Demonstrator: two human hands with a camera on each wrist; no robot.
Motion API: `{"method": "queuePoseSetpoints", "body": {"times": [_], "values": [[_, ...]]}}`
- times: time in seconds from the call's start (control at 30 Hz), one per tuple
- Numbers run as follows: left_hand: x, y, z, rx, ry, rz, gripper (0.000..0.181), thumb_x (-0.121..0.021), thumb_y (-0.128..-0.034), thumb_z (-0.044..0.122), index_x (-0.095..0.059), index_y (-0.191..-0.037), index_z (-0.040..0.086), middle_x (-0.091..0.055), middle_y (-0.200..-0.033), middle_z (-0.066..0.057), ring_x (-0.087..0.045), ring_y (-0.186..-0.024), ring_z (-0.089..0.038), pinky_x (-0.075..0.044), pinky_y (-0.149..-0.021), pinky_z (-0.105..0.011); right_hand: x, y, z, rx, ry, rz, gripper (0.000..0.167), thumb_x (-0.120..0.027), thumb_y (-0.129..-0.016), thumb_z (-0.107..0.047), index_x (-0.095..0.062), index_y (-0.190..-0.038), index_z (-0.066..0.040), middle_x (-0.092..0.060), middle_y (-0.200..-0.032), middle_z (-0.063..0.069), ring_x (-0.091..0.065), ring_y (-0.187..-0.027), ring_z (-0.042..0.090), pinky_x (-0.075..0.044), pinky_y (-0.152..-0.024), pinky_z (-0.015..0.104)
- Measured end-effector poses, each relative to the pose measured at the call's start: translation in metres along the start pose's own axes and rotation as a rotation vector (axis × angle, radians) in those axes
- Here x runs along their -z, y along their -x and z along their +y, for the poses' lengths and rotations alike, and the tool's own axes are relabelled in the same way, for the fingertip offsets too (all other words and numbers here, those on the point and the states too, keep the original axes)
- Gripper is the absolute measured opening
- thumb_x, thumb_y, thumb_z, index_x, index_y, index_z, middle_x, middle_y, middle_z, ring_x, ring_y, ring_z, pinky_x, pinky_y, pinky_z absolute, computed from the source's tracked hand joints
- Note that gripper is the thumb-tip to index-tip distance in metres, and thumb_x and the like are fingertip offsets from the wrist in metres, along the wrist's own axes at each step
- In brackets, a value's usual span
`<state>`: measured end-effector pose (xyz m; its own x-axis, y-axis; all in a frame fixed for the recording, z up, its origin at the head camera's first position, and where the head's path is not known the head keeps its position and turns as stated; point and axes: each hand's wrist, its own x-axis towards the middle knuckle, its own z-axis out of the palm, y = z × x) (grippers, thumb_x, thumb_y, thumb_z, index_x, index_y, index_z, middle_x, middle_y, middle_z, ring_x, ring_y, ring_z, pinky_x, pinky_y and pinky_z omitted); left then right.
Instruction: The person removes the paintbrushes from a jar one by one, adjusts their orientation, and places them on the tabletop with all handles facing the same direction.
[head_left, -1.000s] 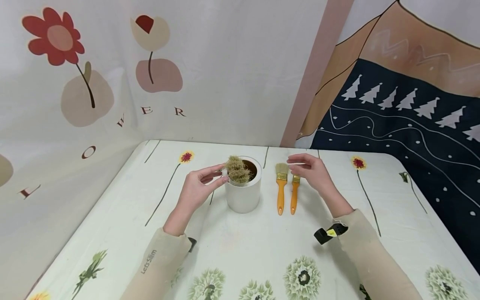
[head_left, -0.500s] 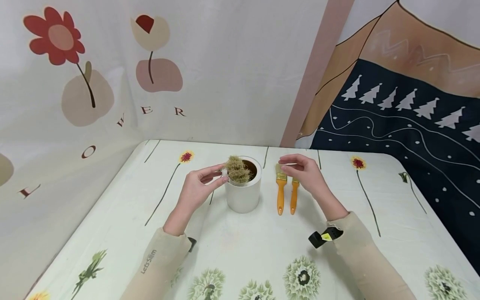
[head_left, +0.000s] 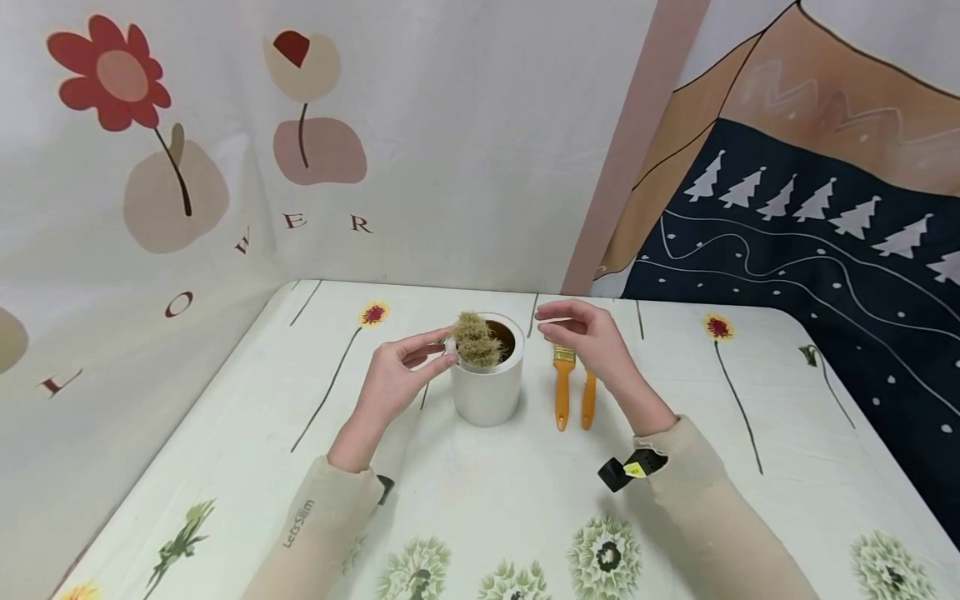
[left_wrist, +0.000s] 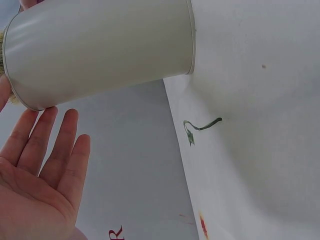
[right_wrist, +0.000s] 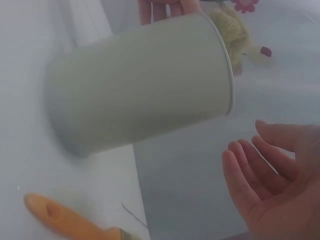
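Note:
The white cylindrical pot (head_left: 486, 397) stands upright, with a clump of pale green moss (head_left: 477, 340) at the left side of its mouth and a brown interior beside it. My left hand (head_left: 393, 375) touches the pot's left rim with thumb and fingertips; in the left wrist view its fingers (left_wrist: 59, 145) are nearly straight against the pot (left_wrist: 100, 50). Right of the pot, my right hand (head_left: 588, 337) hovers over the bristle ends of two brushes, empty, its fingers loosely bent and apart from the pot (right_wrist: 140, 85).
Two orange-handled brushes, a wider one (head_left: 562, 398) and a narrower one (head_left: 588, 402), lie side by side right of the pot. A flower-print cloth (head_left: 480, 500) covers the table. Printed fabric (head_left: 450, 150) hangs behind it.
My right hand has moved left toward the pot, passing over the brushes and covering more of their bristles. The left hand, pot and moss stay in place.

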<state>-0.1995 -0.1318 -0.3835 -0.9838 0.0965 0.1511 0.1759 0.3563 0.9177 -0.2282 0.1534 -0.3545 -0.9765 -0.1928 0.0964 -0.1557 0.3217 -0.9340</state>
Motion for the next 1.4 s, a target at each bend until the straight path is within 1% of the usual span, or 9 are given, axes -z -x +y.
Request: {"method": "queuePoseSetpoints", "body": {"times": [0.23,0.3,0.43,0.53,0.73,0.9,1.1,1.27,1.4], "values": [[0.0,0.0,-0.001,-0.006,-0.013,-0.003,0.044,-0.078,-0.0877,0.027,-0.069,-0.128,0.013,-0.07,-0.128,-0.01,-0.068,-0.116,-0.026,-0.05,-0.109,-0.046,-0.012,-0.005,-0.01,0.061,-0.03,-0.015,0.033,-0.068,-0.096,-0.014,-0.065,-0.126,-0.003,-0.066,-0.128,0.017,-0.066,-0.095,0.005,-0.057,-0.086,0.014],[0.0,0.0,-0.001,-0.005,-0.013,-0.002,0.043,-0.078,-0.0877,0.027,-0.069,-0.128,0.013,-0.07,-0.127,-0.01,-0.068,-0.116,-0.026,-0.05,-0.109,-0.046,-0.015,-0.006,-0.013,0.068,-0.034,-0.014,0.032,-0.068,-0.096,-0.014,-0.065,-0.126,-0.004,-0.066,-0.128,0.016,-0.066,-0.097,0.008,-0.056,-0.086,0.014],[0.0,0.0,-0.001,-0.002,-0.012,-0.002,0.043,-0.078,-0.0875,0.027,-0.07,-0.128,0.014,-0.071,-0.126,-0.01,-0.068,-0.116,-0.026,-0.05,-0.109,-0.045,-0.022,-0.009,-0.017,0.085,-0.024,-0.005,0.031,-0.068,-0.096,-0.014,-0.066,-0.125,-0.005,-0.067,-0.127,0.015,-0.067,-0.105,0.019,-0.054,-0.087,0.015],[0.0,0.0,0.0,-0.001,-0.016,-0.002,0.043,-0.078,-0.0875,0.027,-0.07,-0.128,0.014,-0.071,-0.126,-0.01,-0.068,-0.116,-0.026,-0.051,-0.108,-0.044,-0.026,-0.011,-0.02,0.118,-0.016,0.008,0.03,-0.068,-0.095,-0.012,-0.067,-0.123,-0.003,-0.068,-0.125,0.016,-0.066,-0.111,0.026,-0.055,-0.089,0.017],[0.001,-0.001,0.0,-0.004,-0.01,0.0,0.043,-0.078,-0.0875,0.028,-0.07,-0.128,0.014,-0.071,-0.126,-0.01,-0.069,-0.116,-0.026,-0.051,-0.109,-0.046,-0.036,-0.015,-0.025,0.17,-0.023,0.003,0.028,-0.069,-0.094,-0.01,-0.068,-0.12,-0.002,-0.07,-0.122,0.017,-0.067,-0.111,0.029,-0.057,-0.095,0.031],[0.001,-0.001,0.0,-0.01,-0.008,0.0,0.043,-0.078,-0.0879,0.027,-0.07,-0.128,0.013,-0.07,-0.127,-0.01,-0.068,-0.116,-0.026,-0.051,-0.109,-0.046,-0.044,-0.019,-0.03,0.16,-0.029,-0.02,0.028,-0.069,-0.094,-0.011,-0.068,-0.121,-0.003,-0.07,-0.121,0.016,-0.068,-0.11,0.028,-0.056,-0.099,0.039],[0.001,-0.001,0.001,-0.012,-0.007,0.002,0.043,-0.078,-0.088,0.027,-0.07,-0.127,0.013,-0.07,-0.128,-0.009,-0.068,-0.116,-0.026,-0.051,-0.108,-0.044,-0.051,-0.022,-0.035,0.135,-0.008,-0.054,0.027,-0.069,-0.094,-0.011,-0.069,-0.12,-0.004,-0.072,-0.119,0.014,-0.069,-0.109,0.026,-0.059,-0.094,0.035],[0.0,-0.001,0.0,-0.001,-0.002,-0.009,0.044,-0.078,-0.0882,0.028,-0.069,-0.128,0.013,-0.069,-0.129,-0.009,-0.068,-0.117,-0.026,-0.05,-0.109,-0.046,-0.052,-0.024,-0.038,0.118,0.068,-0.099,0.025,-0.068,-0.094,-0.007,-0.07,-0.119,-0.003,-0.072,-0.118,0.014,-0.07,-0.106,0.026,-0.06,-0.091,0.034],[0.0,0.0,0.0,0.003,-0.01,-0.006,0.044,-0.078,-0.0882,0.028,-0.069,-0.128,0.013,-0.069,-0.129,-0.01,-0.068,-0.117,-0.026,-0.05,-0.109,-0.045,-0.052,-0.026,-0.038,0.124,0.129,-0.13,0.024,-0.066,-0.095,-0.006,-0.072,-0.118,-0.004,-0.073,-0.118,0.014,-0.07,-0.104,0.025,-0.061,-0.089,0.033]]}}
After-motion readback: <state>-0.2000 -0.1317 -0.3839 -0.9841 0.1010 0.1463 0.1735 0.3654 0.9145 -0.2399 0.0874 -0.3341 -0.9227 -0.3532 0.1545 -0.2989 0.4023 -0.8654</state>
